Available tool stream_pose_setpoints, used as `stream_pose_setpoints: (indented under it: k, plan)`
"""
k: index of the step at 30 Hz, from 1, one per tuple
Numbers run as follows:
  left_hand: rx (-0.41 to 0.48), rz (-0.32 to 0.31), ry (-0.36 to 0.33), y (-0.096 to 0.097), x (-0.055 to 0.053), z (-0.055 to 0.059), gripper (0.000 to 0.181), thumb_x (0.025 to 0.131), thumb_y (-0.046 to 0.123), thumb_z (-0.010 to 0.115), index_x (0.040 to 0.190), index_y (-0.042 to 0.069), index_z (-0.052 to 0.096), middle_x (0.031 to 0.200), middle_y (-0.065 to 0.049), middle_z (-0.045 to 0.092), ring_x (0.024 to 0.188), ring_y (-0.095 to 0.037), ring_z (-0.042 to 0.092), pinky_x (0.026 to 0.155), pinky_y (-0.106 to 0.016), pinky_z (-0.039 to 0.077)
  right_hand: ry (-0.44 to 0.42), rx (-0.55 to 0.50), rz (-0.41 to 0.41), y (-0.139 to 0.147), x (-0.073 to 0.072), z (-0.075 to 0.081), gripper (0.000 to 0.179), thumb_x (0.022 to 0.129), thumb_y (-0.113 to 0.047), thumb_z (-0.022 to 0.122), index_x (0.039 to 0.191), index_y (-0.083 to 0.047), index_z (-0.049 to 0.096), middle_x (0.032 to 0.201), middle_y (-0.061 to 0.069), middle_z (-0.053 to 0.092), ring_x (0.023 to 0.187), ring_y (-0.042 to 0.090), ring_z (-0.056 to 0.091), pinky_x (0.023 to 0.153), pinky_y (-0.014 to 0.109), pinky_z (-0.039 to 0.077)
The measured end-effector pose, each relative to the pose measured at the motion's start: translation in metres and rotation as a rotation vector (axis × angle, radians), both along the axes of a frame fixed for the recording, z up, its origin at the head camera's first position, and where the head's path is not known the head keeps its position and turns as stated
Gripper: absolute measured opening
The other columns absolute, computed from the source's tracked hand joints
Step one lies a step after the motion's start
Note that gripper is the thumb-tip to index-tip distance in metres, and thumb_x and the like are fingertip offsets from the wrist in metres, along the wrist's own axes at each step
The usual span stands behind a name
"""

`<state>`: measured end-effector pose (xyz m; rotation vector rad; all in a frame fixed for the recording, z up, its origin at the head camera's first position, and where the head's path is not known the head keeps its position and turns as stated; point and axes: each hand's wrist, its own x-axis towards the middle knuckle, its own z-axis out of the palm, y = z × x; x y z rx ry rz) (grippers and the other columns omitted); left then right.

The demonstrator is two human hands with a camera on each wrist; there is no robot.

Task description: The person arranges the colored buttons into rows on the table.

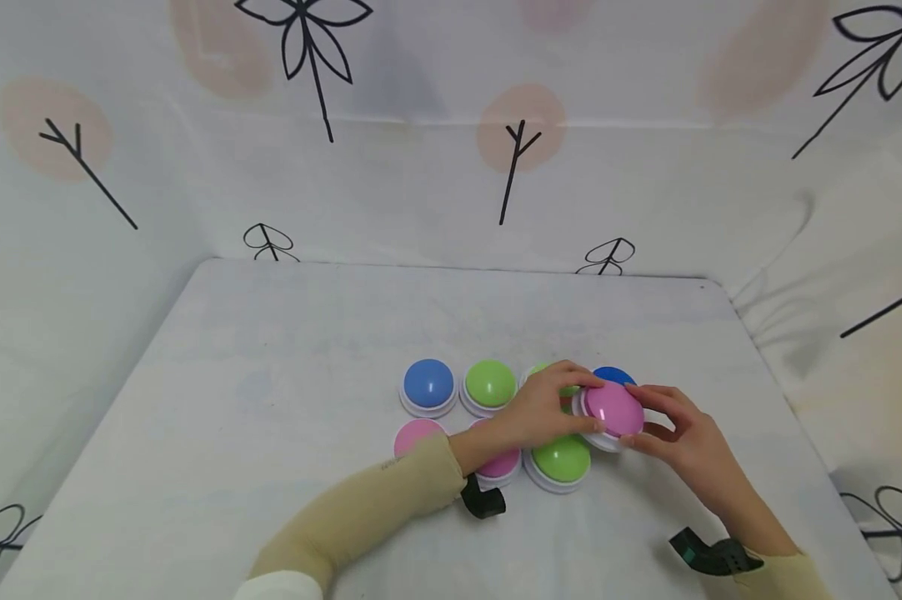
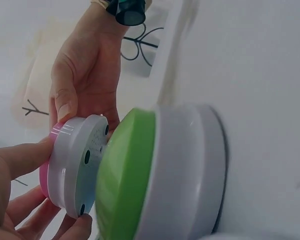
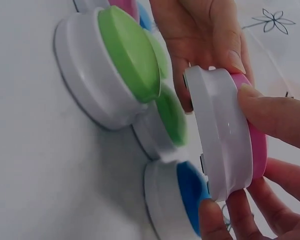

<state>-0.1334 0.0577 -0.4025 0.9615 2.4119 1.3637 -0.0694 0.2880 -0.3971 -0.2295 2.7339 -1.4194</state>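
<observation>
Both hands hold a pink push button (image 1: 613, 408) with a white round base, raised above the table. My left hand (image 1: 544, 404) grips its left side and my right hand (image 1: 679, 425) its right side, thumbs and fingers around the rim. In the left wrist view the button's underside (image 2: 92, 160) shows dark round feet and small holes. Right below it on the table sits a green button (image 1: 562, 458). Just behind the held button is a blue button (image 1: 613, 375), partly hidden. Another green button (image 1: 538, 369) is mostly covered by my left hand.
More buttons stand close together on the white table (image 1: 271, 375): a blue one (image 1: 428, 383) and a green one (image 1: 490, 383) at the back left. Two pink ones, one at the left (image 1: 417, 435), lie partly under my left forearm. Patterned cloth (image 1: 421, 192) hangs behind the table.
</observation>
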Motion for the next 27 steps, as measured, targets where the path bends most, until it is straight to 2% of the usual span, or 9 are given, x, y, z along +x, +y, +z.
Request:
stream_pose_setpoints:
  k: [8, 12, 19, 27]
  plan:
    - [-0.017, -0.008, -0.001, 0.02, 0.01, -0.009, 0.049, 0.086, 0.033, 0.08, 0.131, 0.022, 0.065, 0.125, 0.013, 0.059, 0.114, 0.003, 0.05, 0.093, -0.01, 0.039, -0.001, 0.058, -0.07, 0.015, 0.017, -0.006, 0.063, 0.087, -0.02, 0.079, 0.142, -0.006, 0.053, 0.134, 0.007, 0.047, 0.112, -0.008, 0.044, 0.082, 0.007, 0.046]
    - [-0.035, -0.042, 0.011, 0.024, 0.014, -0.013, 0.049, 0.085, 0.036, 0.08, 0.131, 0.024, 0.066, 0.129, 0.015, 0.059, 0.121, 0.004, 0.047, 0.096, -0.01, 0.038, -0.018, 0.072, -0.096, 0.02, 0.026, -0.009, 0.065, 0.085, -0.019, 0.081, 0.142, -0.006, 0.053, 0.133, 0.007, 0.047, 0.111, -0.009, 0.043, 0.08, 0.007, 0.047]
    - [-0.142, -0.103, 0.101, 0.028, 0.015, -0.017, 0.05, 0.086, 0.04, 0.078, 0.132, 0.026, 0.065, 0.13, 0.014, 0.06, 0.121, 0.005, 0.047, 0.094, -0.005, 0.033, -0.104, 0.113, -0.136, 0.022, 0.036, -0.014, 0.068, 0.083, -0.028, 0.082, 0.141, -0.006, 0.053, 0.136, 0.009, 0.046, 0.111, -0.001, 0.044, 0.08, 0.007, 0.047]
    - [-0.235, -0.134, 0.202, 0.027, 0.015, -0.017, 0.051, 0.084, 0.04, 0.08, 0.131, 0.023, 0.067, 0.121, 0.013, 0.065, 0.112, 0.006, 0.053, 0.092, -0.003, 0.033, -0.135, 0.116, -0.106, 0.02, 0.038, -0.02, 0.067, 0.085, -0.03, 0.081, 0.14, -0.005, 0.054, 0.136, 0.01, 0.046, 0.114, 0.006, 0.043, 0.081, 0.005, 0.044]
